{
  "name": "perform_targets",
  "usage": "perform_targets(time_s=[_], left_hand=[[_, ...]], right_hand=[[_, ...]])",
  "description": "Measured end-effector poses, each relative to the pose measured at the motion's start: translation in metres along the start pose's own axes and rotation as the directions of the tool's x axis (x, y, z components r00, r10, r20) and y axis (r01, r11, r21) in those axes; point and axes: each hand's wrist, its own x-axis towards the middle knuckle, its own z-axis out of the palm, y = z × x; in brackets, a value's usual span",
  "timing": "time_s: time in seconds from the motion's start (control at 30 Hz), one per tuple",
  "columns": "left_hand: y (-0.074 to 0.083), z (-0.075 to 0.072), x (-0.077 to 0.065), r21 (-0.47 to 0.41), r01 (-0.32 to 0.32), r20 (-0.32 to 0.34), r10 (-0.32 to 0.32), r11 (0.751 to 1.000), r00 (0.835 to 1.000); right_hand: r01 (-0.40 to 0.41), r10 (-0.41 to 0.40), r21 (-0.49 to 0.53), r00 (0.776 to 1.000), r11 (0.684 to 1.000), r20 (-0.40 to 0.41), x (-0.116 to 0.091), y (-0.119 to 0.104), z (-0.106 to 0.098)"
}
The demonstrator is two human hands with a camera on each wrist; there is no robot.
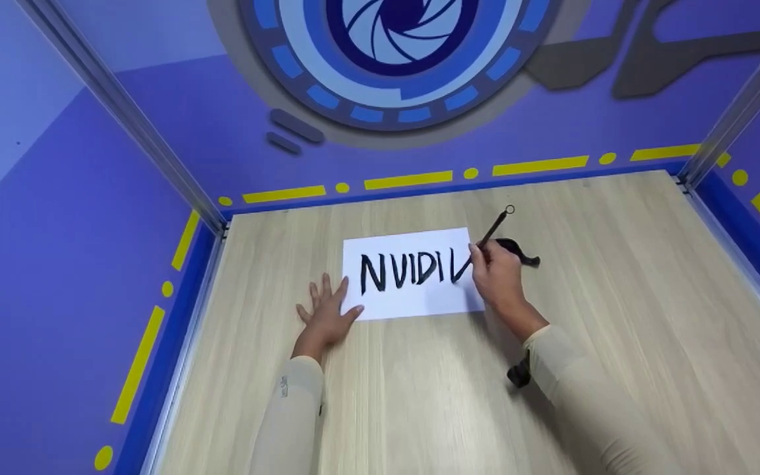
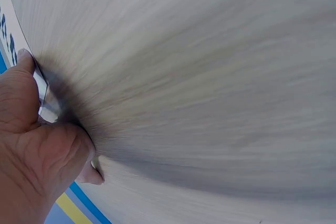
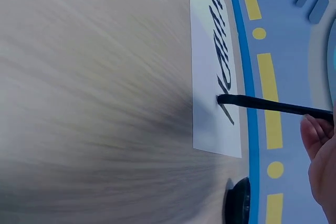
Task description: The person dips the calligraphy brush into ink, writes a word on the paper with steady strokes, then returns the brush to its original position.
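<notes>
A white sheet of paper [image 1: 419, 303] lies on the wooden table with bold black lettering that reads "NVIDI", followed by slanted strokes. Across its left edge rests my left hand [image 1: 330, 316], fingers spread and thumb on the corner. In the left wrist view, the thumb [image 2: 23, 61] touches the sheet's margin. My right hand [image 1: 499, 274] grips a black writing brush [image 1: 493, 227] with a small ring at its top end. In the right wrist view, the brush tip [image 3: 220, 99] meets the last strokes. My right hand partly covers the sheet's right side in the head view.
Just right of my right hand sits a glossy black dish [image 1: 518, 251] with a curved tail, partly hidden by the hand. Blue panels with yellow dashes [image 1: 408, 180] wall in the table [image 1: 406, 402] at the back and both sides.
</notes>
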Motion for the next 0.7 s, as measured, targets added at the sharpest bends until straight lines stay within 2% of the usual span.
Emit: perform_targets(time_s=[0.23,0.53,0.7], left_hand=[[0.0007,-0.0008,0.0000,-0.005,0.001,0.000,-0.001,1.000,1.000],[-0.0005,-0.0007,-0.0008,-0.010,-0.007,0.000,0.007,1.000,1.000],[0.0005,-0.0006,-0.0012,-0.019,-0.010,-0.009,0.010,1.000,1.000]], right_hand=[[-0.034,0.035,0.041,0.999,0.999,-0.034,0.0027,0.0014,-0.0053],[-0.141,0.140,0.044,0.990,0.989,0.023,0.0078,0.0044,-0.0034],[-0.140,0.139,0.040,0.990,0.989,0.030,0.0082,0.0076,-0.0005]])
